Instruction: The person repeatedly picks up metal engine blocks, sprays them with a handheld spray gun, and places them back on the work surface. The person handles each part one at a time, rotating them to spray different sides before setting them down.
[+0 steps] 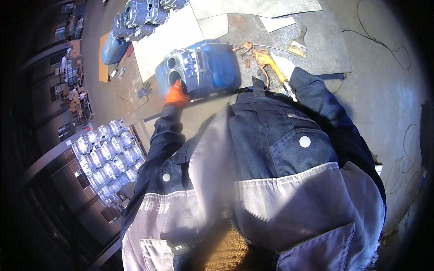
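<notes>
Though I can't tell either grip, the left hand (177, 94) touches the bored casting (192, 67) by the blue drum's (222, 67) near edge; the right hand (285, 66), beside the air gun (274, 68), is farther.

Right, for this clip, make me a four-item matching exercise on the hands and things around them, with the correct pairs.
1. left hand
2. metal casting
3. brush
4. hand tool

A. lies on the grey sheet
B. yellow-orange, beside the right sleeve
C. in an orange glove
D. grey, with round openings

Pairs: 1-C, 2-D, 3-A, 4-B
</notes>
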A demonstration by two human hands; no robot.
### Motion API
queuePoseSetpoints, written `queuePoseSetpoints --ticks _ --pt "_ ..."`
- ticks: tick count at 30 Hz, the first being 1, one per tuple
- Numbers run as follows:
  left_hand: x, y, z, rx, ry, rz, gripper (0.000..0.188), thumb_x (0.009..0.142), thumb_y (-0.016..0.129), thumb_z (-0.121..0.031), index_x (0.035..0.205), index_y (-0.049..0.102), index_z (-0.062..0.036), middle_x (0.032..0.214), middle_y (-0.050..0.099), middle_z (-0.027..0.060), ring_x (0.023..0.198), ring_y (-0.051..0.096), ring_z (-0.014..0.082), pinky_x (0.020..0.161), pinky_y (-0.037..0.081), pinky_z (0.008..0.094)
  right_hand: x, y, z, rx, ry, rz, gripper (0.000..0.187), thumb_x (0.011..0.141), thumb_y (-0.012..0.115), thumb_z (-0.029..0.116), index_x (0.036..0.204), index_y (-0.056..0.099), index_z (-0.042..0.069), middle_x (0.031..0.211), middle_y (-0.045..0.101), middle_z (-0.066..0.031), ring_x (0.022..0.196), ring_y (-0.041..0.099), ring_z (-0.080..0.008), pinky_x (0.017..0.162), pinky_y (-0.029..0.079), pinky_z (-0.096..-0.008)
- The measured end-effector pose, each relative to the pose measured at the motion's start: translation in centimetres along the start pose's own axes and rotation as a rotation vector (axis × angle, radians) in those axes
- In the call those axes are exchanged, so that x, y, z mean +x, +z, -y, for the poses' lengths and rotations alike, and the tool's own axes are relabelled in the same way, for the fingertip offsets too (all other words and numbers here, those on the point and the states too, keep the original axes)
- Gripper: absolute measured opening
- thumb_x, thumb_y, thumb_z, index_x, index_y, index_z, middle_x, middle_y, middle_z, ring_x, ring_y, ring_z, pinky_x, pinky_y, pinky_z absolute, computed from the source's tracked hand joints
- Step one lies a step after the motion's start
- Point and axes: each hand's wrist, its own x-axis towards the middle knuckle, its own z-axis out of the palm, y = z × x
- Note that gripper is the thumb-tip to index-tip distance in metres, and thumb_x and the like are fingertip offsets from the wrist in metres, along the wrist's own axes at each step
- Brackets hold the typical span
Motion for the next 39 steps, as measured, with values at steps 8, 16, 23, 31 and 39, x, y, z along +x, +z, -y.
queuePoseSetpoints --ticks 8,16,23,31,39 --pt "-0.6 0.0 -0.8 -0.046 0.017 -0.016 0.05 0.084 0.07 -0.025 0.123 0.051 -0.0008 0.108 0.065 0.012 0.095 0.062 0.0254 0.084 0.05 0.0374 0.1 -1.0 0.7 -0.332 -0.004 0.164 0.045 0.102 0.041 0.035 0.123 0.052 -0.002 0.11 0.063 -0.0126 0.094 0.063 -0.0166 0.081 0.052 -0.0265" --pt "-0.2 0.3 -0.2 -0.001 0.025 -0.02 0.057 0.076 0.077 -0.027 0.12 0.051 0.0004 0.109 0.064 0.0146 0.101 0.062 0.0271 0.085 0.049 0.0364 -1.5 1.0 1.5 -0.263 0.023 0.146 0.045 0.101 0.041 0.037 0.122 0.053 -0.002 0.107 0.064 -0.0121 0.09 0.064 -0.0153 0.075 0.053 -0.0249" --pt "0.2 0.8 0.7 -0.035 0.033 -0.02 0.064 0.071 0.08 -0.027 0.12 0.05 0.0016 0.109 0.065 0.0163 0.102 0.062 0.0287 0.085 0.049 0.0368 -0.3 1.8 0.8 -0.374 0.005 -0.011 0.045 0.101 0.042 0.034 0.126 0.05 -0.003 0.113 0.062 -0.0124 0.1 0.062 -0.0155 0.085 0.05 -0.0237" --pt "0.3 0.7 0.8 -0.031 0.041 -0.027 0.065 0.067 0.083 -0.026 0.118 0.051 -0.0007 0.108 0.065 0.0168 0.102 0.062 0.0317 0.086 0.049 0.0382 1.1 0.1 0.7 -0.352 0.012 0.126 0.045 0.102 0.039 0.033 0.126 0.051 -0.003 0.114 0.062 -0.0118 0.101 0.061 -0.0159 0.087 0.049 -0.0254" --pt "0.2 0.5 0.5 -0.052 0.038 -0.021 0.064 0.07 0.081 -0.026 0.119 0.05 0.0004 0.107 0.065 0.0161 0.101 0.062 0.0298 0.085 0.049 0.0374 1.3 -1.5 0.5 -0.052 0.061 0.219 0.043 0.101 0.041 0.034 0.122 0.053 -0.002 0.109 0.063 -0.0147 0.09 0.065 -0.0208 0.077 0.054 -0.0296"
